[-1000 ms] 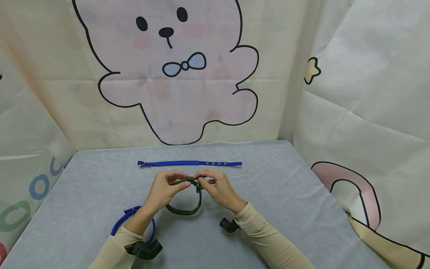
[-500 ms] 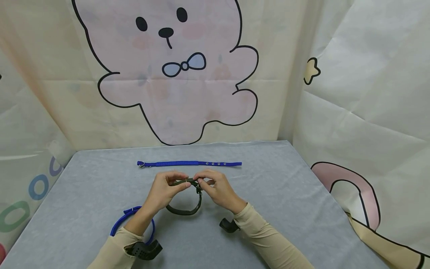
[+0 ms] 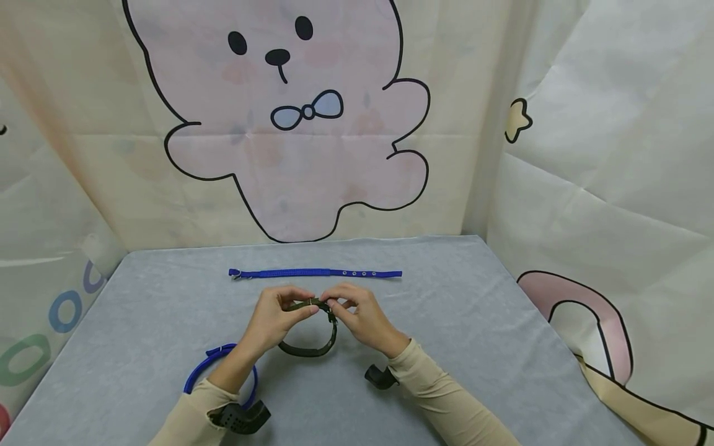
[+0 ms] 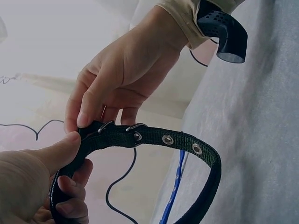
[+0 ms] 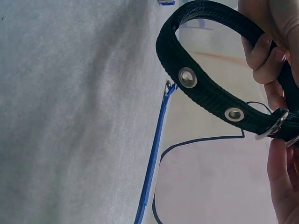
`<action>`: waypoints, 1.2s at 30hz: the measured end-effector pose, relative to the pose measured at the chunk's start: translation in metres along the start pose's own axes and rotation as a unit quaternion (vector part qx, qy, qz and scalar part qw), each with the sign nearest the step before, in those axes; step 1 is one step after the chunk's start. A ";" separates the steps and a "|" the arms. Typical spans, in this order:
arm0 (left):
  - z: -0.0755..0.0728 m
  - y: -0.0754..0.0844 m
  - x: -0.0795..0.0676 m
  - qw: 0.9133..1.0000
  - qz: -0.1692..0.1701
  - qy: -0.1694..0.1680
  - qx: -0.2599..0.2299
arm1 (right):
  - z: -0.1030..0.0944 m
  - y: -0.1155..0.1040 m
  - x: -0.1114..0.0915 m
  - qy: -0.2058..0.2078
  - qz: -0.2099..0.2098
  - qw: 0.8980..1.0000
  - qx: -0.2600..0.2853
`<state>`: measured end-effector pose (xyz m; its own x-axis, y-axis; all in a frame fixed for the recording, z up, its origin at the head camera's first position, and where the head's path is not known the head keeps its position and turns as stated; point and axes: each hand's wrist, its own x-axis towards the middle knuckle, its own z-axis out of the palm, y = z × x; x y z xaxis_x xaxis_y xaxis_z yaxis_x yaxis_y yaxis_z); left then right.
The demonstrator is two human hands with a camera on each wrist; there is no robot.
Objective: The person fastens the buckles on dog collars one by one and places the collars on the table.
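A dark green pet collar (image 3: 308,353), bent into a buckled loop, is held up above the table between both hands. My left hand (image 3: 270,319) pinches its upper band between thumb and fingers. Beside it, the right hand (image 3: 365,316) pinches the band close to the buckle. In the left wrist view, metal rings and the buckle (image 4: 106,127) show next to the right fingertips, and silver eyelets (image 4: 167,139) run along the strap. The right wrist view shows the loop of the collar (image 5: 210,95) hanging free, with the strap's end hidden by fingers.
A blue collar (image 3: 301,272) lies straight along the back of the grey table (image 3: 446,310). Another blue collar (image 3: 192,375), closed in a loop, lies under the left forearm, partly covered. Patterned cloth hangs behind and at both sides.
Both hands keep their hold on the green collar with small finger movements. The band near the buckle lies slightly flatter between the fingertips. The head view has shifted a little.
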<state>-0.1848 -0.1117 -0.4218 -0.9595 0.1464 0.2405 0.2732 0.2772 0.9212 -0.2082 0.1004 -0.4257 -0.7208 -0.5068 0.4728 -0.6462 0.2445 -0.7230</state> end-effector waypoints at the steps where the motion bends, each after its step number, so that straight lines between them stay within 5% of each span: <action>1: 0.000 0.000 0.000 1.000 0.000 0.000 0.000 | 0.000 0.000 0.000 -0.001 -0.002 1.000 -0.002; 23: 0.002 -0.002 0.001 1.000 0.011 0.002 -0.013 | 0.001 -0.001 0.000 -0.020 -0.031 0.999 -0.035; 36: 0.003 -0.001 0.001 1.000 0.005 0.013 -0.005 | 0.006 0.001 0.000 0.034 -0.010 0.999 -0.002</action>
<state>-0.1856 -0.1095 -0.4235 -0.9580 0.1252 0.2579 0.2828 0.2664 0.9214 -0.2075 0.0957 -0.4295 -0.7227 -0.4549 0.5204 -0.6616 0.2374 -0.7113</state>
